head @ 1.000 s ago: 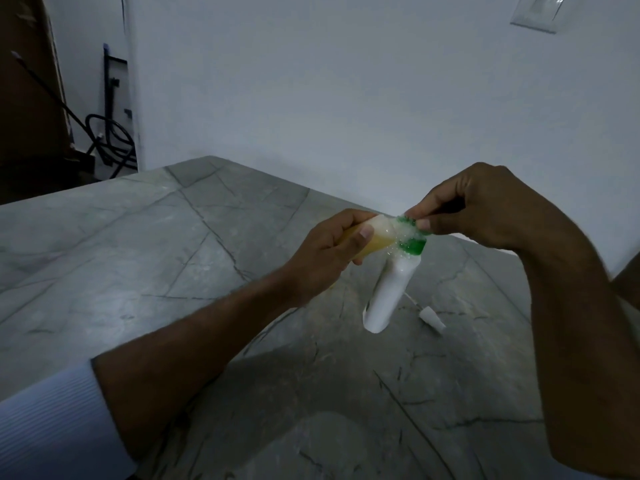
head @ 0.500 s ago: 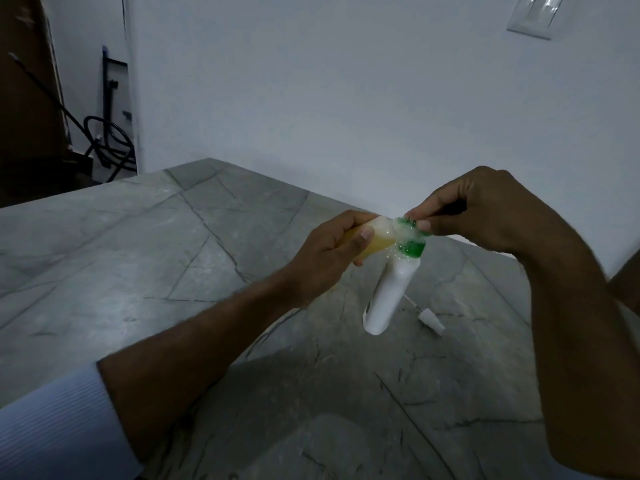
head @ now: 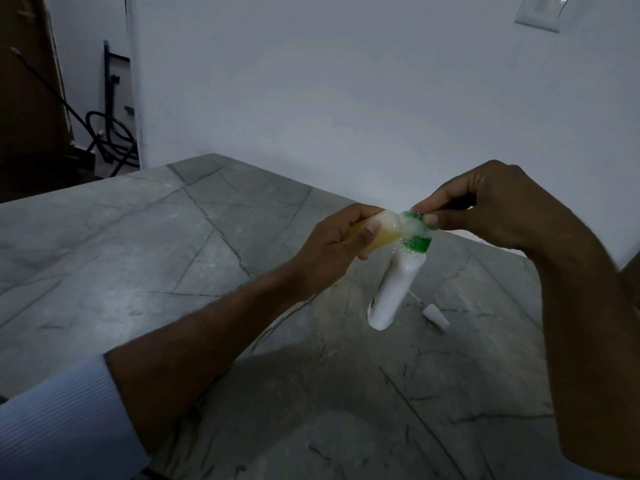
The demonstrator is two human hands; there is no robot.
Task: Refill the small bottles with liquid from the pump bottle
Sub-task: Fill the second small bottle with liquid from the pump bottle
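no readable text, labels, brands, numbers or signs anywhere

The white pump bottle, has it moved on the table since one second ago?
No. The white pump bottle keeps its place beside the small white cap lying on the grey table.

Dim room, grey veined stone table (head: 145, 258).
Plain white wall (head: 346, 98) behind, switch plate (head: 540, 10) top right; dark cables (head: 107, 140) and brown panel (head: 27, 91) far left.
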